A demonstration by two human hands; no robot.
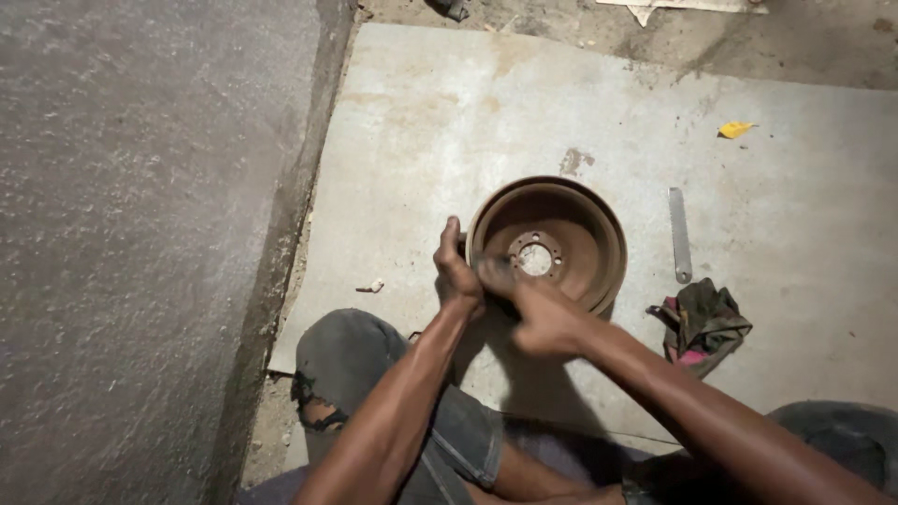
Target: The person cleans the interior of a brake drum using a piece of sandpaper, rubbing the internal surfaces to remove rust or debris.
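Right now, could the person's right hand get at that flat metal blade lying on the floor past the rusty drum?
Probably yes. The metal blade lies in the open on the grey sheet, right of the rusty drum, with nothing over it. The right hand is by the drum rim.

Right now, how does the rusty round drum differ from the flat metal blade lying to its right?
The drum is round, rust-brown and deep like a bowl; the blade is long, thin, flat and grey. Both hands, left and right, are at the drum's near rim; the blade lies untouched. Both rest on the grey sheet.

Bare forearms, no sleeves; grey denim shorts [449, 440], rolled at the hem, with a ragged tear at the left knee [323, 407]
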